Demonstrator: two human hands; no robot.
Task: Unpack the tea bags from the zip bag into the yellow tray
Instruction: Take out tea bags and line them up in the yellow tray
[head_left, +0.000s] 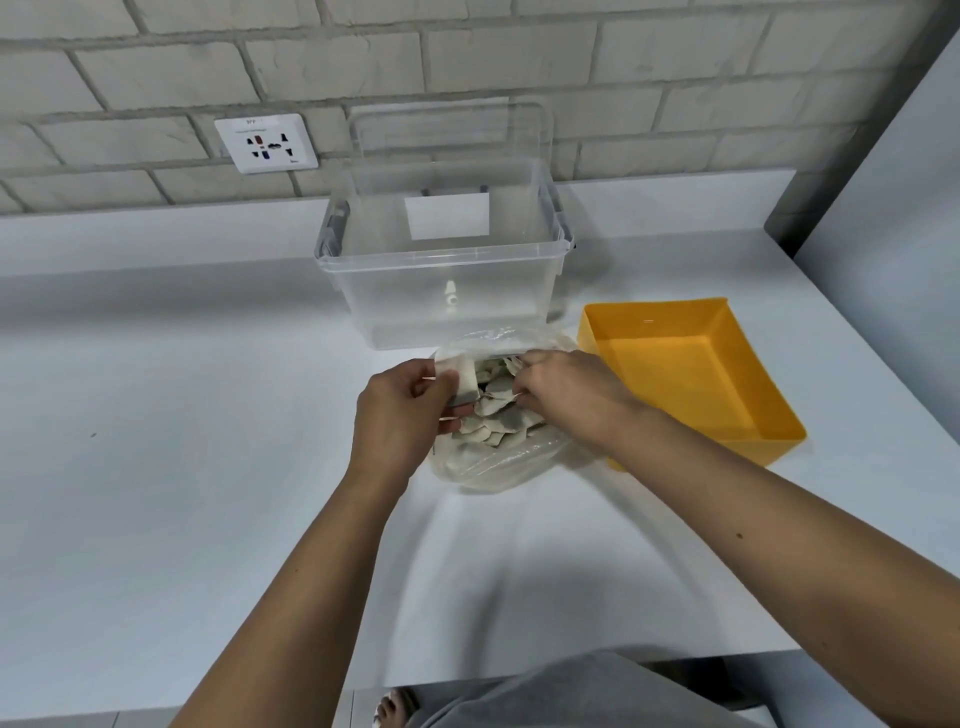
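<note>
Left hand (402, 410) pinches the zip bag (493, 462) rim mid-frame, right hand (561, 395) curls into the tea bags (498, 415) inside. Yellow tray (691, 374) sits just right, clear bin (441, 270) behind, socket (266, 143) upper left.

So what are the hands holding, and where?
The left hand pinches the zip bag at its open rim. The right hand, inside the opening, grips tea bags on top.
</note>
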